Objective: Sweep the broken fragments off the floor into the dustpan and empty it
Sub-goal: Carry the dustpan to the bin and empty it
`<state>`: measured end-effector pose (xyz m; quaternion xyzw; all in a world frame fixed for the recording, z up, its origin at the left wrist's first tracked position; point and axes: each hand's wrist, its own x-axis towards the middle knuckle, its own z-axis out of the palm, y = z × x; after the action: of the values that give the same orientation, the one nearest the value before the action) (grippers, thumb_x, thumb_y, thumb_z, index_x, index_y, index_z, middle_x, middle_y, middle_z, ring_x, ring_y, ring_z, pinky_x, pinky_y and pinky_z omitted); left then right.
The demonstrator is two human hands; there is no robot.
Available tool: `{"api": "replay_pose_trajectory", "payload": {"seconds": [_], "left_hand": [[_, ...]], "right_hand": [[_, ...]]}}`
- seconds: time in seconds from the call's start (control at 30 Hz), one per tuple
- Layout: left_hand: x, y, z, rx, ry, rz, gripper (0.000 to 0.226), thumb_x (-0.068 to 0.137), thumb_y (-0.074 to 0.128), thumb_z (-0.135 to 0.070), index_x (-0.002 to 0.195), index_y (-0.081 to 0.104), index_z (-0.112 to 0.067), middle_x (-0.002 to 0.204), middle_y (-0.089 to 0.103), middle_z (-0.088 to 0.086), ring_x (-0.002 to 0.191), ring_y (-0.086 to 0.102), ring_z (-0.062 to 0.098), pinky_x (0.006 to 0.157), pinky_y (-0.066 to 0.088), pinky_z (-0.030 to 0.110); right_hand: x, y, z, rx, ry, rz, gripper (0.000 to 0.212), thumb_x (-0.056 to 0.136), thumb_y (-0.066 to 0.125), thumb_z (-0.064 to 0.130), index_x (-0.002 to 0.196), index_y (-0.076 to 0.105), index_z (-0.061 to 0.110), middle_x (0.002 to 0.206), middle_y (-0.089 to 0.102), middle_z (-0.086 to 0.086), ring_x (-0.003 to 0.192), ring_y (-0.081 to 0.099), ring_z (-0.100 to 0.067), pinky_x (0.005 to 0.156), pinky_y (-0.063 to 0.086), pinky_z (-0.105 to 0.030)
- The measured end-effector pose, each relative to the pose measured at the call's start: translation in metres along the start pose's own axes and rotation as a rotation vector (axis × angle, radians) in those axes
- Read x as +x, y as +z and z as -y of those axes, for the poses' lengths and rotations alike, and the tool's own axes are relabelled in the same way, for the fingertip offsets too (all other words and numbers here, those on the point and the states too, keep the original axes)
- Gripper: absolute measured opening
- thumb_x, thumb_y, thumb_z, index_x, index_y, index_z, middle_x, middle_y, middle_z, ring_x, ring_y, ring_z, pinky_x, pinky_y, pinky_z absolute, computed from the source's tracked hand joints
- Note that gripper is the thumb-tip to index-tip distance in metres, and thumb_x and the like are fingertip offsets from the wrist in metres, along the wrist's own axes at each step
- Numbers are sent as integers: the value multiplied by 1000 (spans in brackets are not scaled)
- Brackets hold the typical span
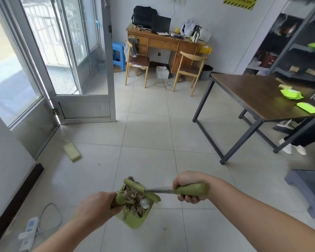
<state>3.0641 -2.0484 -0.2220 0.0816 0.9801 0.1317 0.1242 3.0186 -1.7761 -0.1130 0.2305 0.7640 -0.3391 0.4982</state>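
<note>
Two bare forearms come up from the bottom edge, no sleeves in sight on either one. The left hand shows no glove, no ring, no watch at the wrist. Same story on the right hand: uncovered, wrist plain, nothing strapped on or worn anywhere along the arm.

Both hands fisted, forearms reaching forward, converging.
</note>
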Motion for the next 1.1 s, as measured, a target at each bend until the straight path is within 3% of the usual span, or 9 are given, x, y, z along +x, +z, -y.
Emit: {"api": "replay_pose_trajectory", "payload": {"seconds": [0.2, 0.63, 0.83, 1.0, 1.1], "left_hand": [[26, -26, -3, 38, 27, -22, 40, 85, 49, -62, 83, 55, -22, 77, 63, -7, 69, 60, 14, 44, 32, 24], [86, -66, -22, 13, 46, -68, 35, 83, 53, -61, 75, 54, -26, 71, 60, -9, 66, 58, 13, 46, 37, 25], [132, -74, -35, 51, 55, -99, 39, 83, 52, -63, 79, 59, -25, 69, 61, -9, 63, 59, 11, 49, 43, 25], [174, -84, -53, 76, 31, -132, 39, 82, 53, -63, 77, 58, -25, 68, 60, -9, 61, 58, 10, 46, 37, 24], [192, -88, -61, 84, 12, -135, 39, 82, 53, -63, 78, 59, -25, 69, 61, -9, 61, 57, 10, 47, 37, 24]], "right_hand": [[-7, -9, 22, 34, -7, -16, 19, 92, 38, 22, 93, 50, 7, 61, 51, -2, 32, 40, -8, 35, 25, -14], [-7, -60, 54, 81, -25, -2, 22, 94, 39, 25, 104, 52, 9, 50, 53, 0, 31, 41, -8, 34, 24, -13], [5, -104, 67, 79, -63, -13, 35, 94, 38, 24, 125, 47, 12, 50, 53, -1, 30, 41, -9, 34, 24, -12], [15, -151, 75, 60, -79, -17, 29, 93, 38, 23, 118, 48, 11, 49, 53, -1, 30, 41, -9, 34, 24, -12], [20, -173, 81, 57, -85, -13, 34, 93, 38, 23, 124, 47, 12, 48, 54, -1, 30, 41, -9, 34, 24, -11]]}}
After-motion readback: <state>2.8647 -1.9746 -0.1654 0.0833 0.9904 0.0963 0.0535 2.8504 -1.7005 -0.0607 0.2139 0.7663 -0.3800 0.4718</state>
